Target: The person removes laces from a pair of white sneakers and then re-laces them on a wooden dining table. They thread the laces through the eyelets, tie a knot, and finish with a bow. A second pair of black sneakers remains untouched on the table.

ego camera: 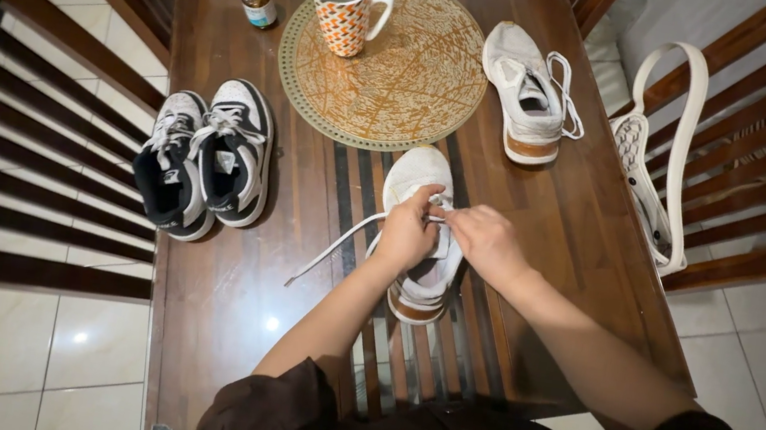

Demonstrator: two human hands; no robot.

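Note:
A white sneaker [415,175] with a tan sole lies toe-away on the dark wooden table [220,292] in front of me. My left hand [408,232] rests over its tongue and pinches a white shoelace [329,250] that trails off toward the lower left. Beside it, my right hand [485,242] grips the lace on the shoe's right side. The two hands nearly touch above the eyelets, hiding the middle of the shoe.
The matching white sneaker [529,93] lies at the upper right, laces loose. A black-and-white pair [206,156] sits at the left. A round woven placemat [396,60] carries a patterned mug [346,5]; a small bottle [256,1] stands nearby. A white bag [660,155] rests on a wooden chair at the right.

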